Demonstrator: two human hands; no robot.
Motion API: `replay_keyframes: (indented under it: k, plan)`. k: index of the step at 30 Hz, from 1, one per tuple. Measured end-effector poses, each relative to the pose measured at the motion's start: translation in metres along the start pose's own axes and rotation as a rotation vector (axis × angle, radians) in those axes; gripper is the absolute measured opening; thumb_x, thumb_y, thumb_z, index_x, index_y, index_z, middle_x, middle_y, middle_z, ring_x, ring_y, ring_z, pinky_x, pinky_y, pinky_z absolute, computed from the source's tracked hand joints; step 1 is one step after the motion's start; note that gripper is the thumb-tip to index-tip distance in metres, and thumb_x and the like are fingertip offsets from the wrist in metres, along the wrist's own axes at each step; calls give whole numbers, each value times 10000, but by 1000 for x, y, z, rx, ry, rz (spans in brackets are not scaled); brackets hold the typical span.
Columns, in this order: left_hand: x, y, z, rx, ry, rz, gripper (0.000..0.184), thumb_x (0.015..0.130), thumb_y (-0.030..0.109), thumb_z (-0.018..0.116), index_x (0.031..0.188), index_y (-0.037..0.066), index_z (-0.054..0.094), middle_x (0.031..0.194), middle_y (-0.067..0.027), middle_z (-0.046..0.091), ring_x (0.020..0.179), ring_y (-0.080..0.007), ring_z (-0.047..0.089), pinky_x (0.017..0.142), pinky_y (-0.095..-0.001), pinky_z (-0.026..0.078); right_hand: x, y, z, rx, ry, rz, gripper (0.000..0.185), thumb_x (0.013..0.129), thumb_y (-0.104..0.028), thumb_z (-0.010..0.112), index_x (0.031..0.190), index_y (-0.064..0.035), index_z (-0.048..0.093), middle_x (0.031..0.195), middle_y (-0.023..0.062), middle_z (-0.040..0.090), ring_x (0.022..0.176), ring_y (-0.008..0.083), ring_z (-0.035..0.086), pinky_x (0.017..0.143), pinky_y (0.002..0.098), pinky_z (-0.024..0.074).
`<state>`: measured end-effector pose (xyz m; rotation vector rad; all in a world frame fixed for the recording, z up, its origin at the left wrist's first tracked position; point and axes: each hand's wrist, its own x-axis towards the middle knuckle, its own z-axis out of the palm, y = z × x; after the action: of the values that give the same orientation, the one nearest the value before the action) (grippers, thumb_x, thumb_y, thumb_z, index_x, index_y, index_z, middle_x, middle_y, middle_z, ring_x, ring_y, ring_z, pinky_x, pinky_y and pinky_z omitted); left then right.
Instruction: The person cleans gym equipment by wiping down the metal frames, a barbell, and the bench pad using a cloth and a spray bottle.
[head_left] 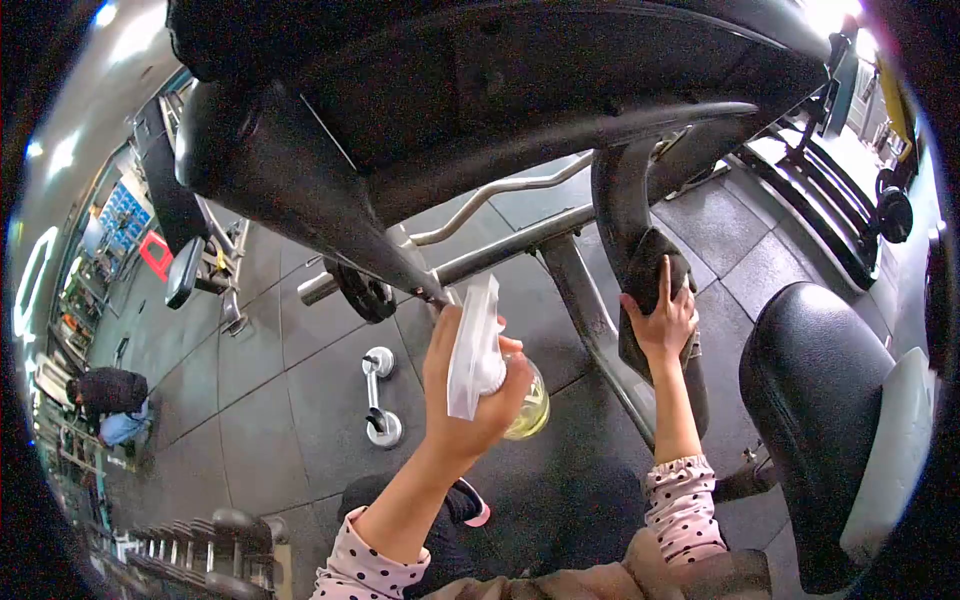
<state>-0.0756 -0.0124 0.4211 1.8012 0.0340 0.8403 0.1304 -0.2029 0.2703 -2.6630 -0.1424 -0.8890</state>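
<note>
My left hand is wrapped round a spray bottle with a white trigger head and yellow-green liquid inside. The bottle's head points up and away from me, close to a slanted black bar of a gym machine. My right hand lies over a dark cloth, its index finger stretched out and its other fingers bent round the edge. Hand and cloth press against the machine's curved black upright. Part of the cloth is hidden under the palm.
A silver bar with round ends lies on the grey tiled floor. A black padded seat stands close on the right. Lower left is a rack of dumbbells. Another person bends over at far left.
</note>
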Motion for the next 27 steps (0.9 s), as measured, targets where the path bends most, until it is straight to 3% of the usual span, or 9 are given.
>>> replay_keyframes:
  k: [4,8,11,12,14,16,19,21,27]
  plan:
    - [8,8,-3,161,-33,177,278,690,50,616,948,-22,541,814,-127,527,694,-277,571,600,-354,470,10,7,10,37,119,-32,625,839,-547,537,1388,-281,404,1225,192,549,1086,356,538,874,470,411]
    - [19,4,-1,229,-43,186,260,691,68,613,930,-3,539,813,-118,533,733,-294,541,629,-371,464,64,54,47,586,-136,536,512,924,-488,467,1221,-84,574,777,138,681,811,342,642,762,328,473]
    - [20,2,9,166,-67,145,266,692,69,614,938,0,541,817,-120,534,732,-292,543,633,-368,462,92,46,4,1834,204,598,522,945,-471,445,1278,-72,501,1189,136,586,1059,265,581,927,388,456]
    - [19,-7,4,226,-187,182,357,767,69,621,1085,-23,487,965,-107,516,807,-201,643,692,-298,510,97,31,-22,2041,210,425,545,944,-480,435,1315,-81,451,1258,136,531,1104,271,550,947,401,449]
    - [21,-12,11,181,-142,119,303,720,81,621,994,-5,524,869,-114,539,780,-256,589,671,-342,491,102,3,-53,2276,234,277,636,918,-519,457,1339,-46,407,1330,134,472,1158,320,509,981,473,428]
    - [22,-13,16,107,-119,38,289,699,93,621,962,5,541,820,-114,556,776,-283,570,671,-360,488,116,-8,-37,2134,187,80,637,910,-508,471,1371,-80,374,1342,136,456,1169,317,494,998,483,403]
    - [30,-10,14,238,-163,199,305,700,96,619,980,5,542,821,-110,556,772,-283,569,672,-364,485,135,-78,-48,1055,234,-314,620,833,-469,549,1319,-101,437,1278,163,473,1150,367,466,1034,522,313]
    - [30,-12,13,234,-151,164,315,698,89,619,990,2,541,819,-111,555,772,-283,568,674,-367,482,144,-139,-81,332,562,-709,550,767,-416,591,1217,-106,534,1195,194,491,1121,414,439,1032,548,255]
    - [27,-8,8,229,-142,146,334,690,66,632,1002,-8,542,863,-127,553,768,-283,580,678,-376,483,130,-189,-63,591,727,-625,471,770,-438,542,1099,-107,608,1157,223,479,1079,417,438,947,570,264]
